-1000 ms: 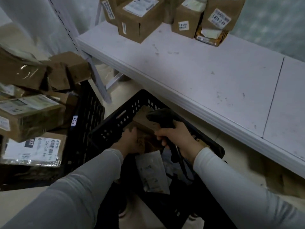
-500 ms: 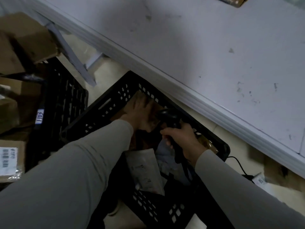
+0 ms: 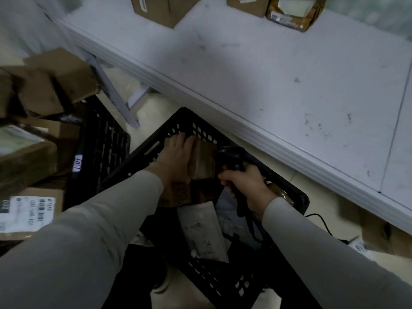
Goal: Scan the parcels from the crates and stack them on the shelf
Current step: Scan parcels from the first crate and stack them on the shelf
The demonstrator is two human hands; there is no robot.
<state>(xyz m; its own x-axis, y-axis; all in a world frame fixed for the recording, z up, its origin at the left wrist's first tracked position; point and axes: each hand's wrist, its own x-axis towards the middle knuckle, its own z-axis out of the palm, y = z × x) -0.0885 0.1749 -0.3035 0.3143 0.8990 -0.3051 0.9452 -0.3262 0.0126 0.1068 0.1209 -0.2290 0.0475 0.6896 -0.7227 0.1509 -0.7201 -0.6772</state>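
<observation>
1. Down in the near crate, the left hand lies on a brown parcel that sits at the crate's far corner.
2. Its fingers reach fairly straight toward the far wall and touch the parcel's left part. I cannot tell whether the tips hook over an edge or only rest there.
3. The right hand grips a black scanner. Its fingers are curled tight round the handle, and the scanner's head is just beside the parcel's right edge.
4. A white mailer lies nearer the person in the same crate, between the two sleeves. The packets around it are too dim to make out.
5. The white shelf runs across the upper right, above the crate.
6. Along the shelf's far side stand a box, a second box and a padded parcel, all cut off by the frame's top edge.
7. A second crate stands to the left, close to the first, with a white tag on its wall.
8. A pile of brown parcels rises at the far left, and below it lies a labelled parcel.
9. A black cable trails on the floor to the right of the near crate, near a carton under the shelf's edge.
</observation>
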